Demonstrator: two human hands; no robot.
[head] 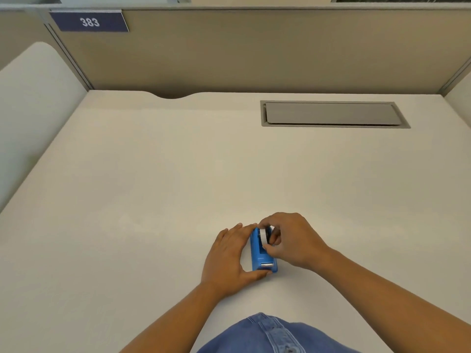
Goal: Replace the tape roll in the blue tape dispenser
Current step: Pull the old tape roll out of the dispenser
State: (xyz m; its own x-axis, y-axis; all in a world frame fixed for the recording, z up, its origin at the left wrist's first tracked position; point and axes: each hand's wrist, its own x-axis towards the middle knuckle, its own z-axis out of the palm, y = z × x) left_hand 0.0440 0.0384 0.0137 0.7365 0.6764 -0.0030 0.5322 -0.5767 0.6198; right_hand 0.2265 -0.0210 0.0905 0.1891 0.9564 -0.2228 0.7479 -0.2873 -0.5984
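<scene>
The blue tape dispenser [260, 253] stands on the white desk [178, 187], near the front edge, with its metal cutter at the end closest to me. My left hand [226, 258] cups its left side, fingers along the far end and thumb against the near end. A tape roll [265, 235], white with a dark core, sits in the dispenser's far half. My right hand [290, 238] pinches this roll from the right between thumb and fingers. The lower part of the roll is hidden inside the dispenser.
A grey cable-tray lid [331, 113] is set into the desk at the back right. A beige partition [254, 47] with a blue "383" sign [89, 21] closes off the back. Another desk [33, 80] lies to the left.
</scene>
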